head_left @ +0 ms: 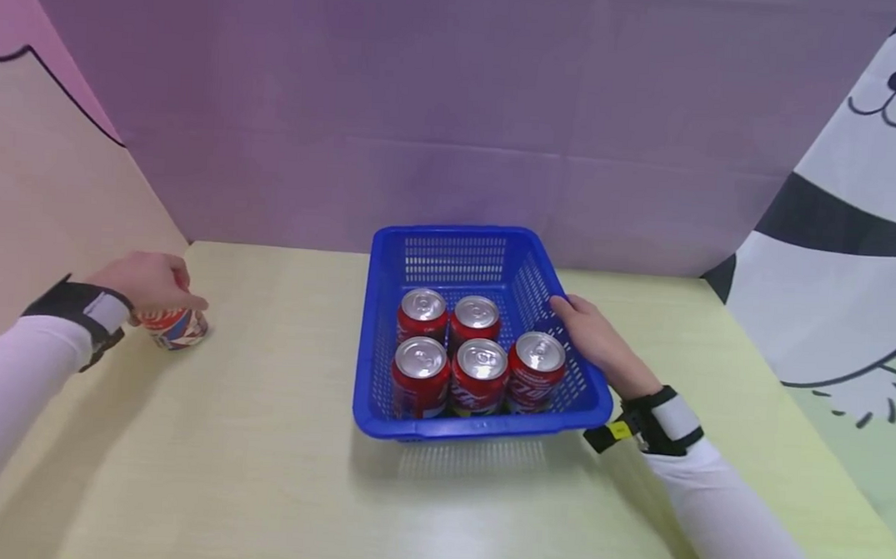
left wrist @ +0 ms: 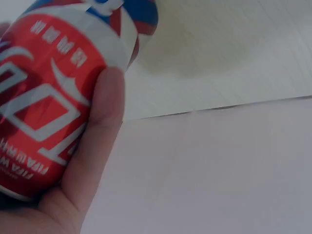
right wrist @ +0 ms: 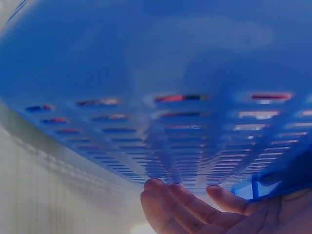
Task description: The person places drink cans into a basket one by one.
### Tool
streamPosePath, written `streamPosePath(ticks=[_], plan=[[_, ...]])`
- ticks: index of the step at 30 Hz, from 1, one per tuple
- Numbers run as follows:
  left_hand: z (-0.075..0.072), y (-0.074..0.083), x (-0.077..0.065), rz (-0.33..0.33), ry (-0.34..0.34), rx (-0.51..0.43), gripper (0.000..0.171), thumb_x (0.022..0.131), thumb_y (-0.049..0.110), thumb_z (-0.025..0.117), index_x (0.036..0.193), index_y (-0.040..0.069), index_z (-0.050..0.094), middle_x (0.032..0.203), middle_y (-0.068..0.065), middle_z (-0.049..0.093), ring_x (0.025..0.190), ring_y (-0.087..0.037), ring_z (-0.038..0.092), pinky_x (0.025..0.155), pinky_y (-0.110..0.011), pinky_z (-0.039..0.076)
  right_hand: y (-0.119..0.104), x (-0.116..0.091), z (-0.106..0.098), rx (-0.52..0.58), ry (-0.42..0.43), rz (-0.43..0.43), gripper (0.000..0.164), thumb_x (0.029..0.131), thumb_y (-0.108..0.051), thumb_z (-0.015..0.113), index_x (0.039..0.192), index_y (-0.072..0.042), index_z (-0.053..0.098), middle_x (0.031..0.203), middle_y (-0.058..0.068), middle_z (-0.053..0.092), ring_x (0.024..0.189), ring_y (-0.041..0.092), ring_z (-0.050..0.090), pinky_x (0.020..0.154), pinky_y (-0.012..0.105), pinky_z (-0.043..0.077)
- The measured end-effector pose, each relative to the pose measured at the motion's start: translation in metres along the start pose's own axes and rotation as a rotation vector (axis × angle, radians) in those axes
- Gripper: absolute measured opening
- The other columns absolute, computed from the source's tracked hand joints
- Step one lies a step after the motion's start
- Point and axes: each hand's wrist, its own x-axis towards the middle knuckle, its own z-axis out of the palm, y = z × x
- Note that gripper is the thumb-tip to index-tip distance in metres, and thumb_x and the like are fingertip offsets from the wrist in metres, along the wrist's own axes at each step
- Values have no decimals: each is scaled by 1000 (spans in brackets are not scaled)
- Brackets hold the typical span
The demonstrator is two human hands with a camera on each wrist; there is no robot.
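At the far left of the head view, my left hand (head_left: 151, 281) grips a red soda can (head_left: 179, 328) with a white, blue and red pattern. In the left wrist view the thumb lies along the red side of the can (left wrist: 44, 97); a blue-and-red patterned part shows beyond a grey band. My right hand (head_left: 596, 336) holds the right rim of a blue plastic basket (head_left: 479, 433), thumb over the edge. Beneath the slotted wall in the right wrist view, the fingers (right wrist: 180, 204) are bent. Several red cans (head_left: 482, 360) stand inside the basket.
A pale wooden table (head_left: 259, 471) lies under everything, with the basket's shadow showing on it. Behind stands a purple cloth backdrop (head_left: 463, 105). A pinkish panel (head_left: 54, 179) borders the left side, and a panda-patterned sheet (head_left: 867, 306) the right.
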Motion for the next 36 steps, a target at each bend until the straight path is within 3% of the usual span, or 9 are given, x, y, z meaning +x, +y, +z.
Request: streamPosePath(ticks=[6, 12, 18, 28, 36], plan=[[-2, 3, -5, 1, -29, -64, 47, 79, 42, 77, 93, -1, 63, 78, -10, 62, 69, -28, 59, 47, -39, 54, -1, 2, 2, 9, -7, 6, 59, 106, -43, 32, 142, 4, 39, 118, 25, 58, 101, 32, 61, 83, 38, 52], [-5, 13, -7, 43, -5, -39, 50, 77, 41, 79, 94, -3, 63, 75, -6, 62, 66, -24, 59, 47, -38, 53, -1, 2, 5, 0, -5, -4, 58, 106, -41, 31, 141, 5, 40, 118, 26, 58, 102, 32, 60, 86, 40, 51], [-16, 32, -2, 75, 40, -23, 56, 76, 40, 82, 100, -7, 63, 79, -11, 63, 66, -26, 60, 48, -39, 54, -3, 0, 4, 11, -4, -12, 58, 106, -42, 33, 141, 5, 41, 119, 26, 58, 101, 31, 61, 86, 39, 51], [-53, 89, 2, 189, 156, 78, 48, 76, 38, 82, 99, -2, 67, 79, -11, 66, 66, -25, 62, 57, -42, 55, -3, -3, 3, 69, 6, 4, 59, 106, -41, 34, 143, 5, 39, 122, 31, 56, 100, 31, 62, 79, 34, 54], [-74, 149, -2, 297, 173, 118, 38, 78, 34, 81, 99, 3, 70, 82, -9, 67, 69, -23, 63, 58, -39, 56, -2, -2, 2, 56, 6, 4, 59, 106, -41, 34, 143, 5, 39, 120, 28, 58, 100, 30, 62, 81, 35, 53]])
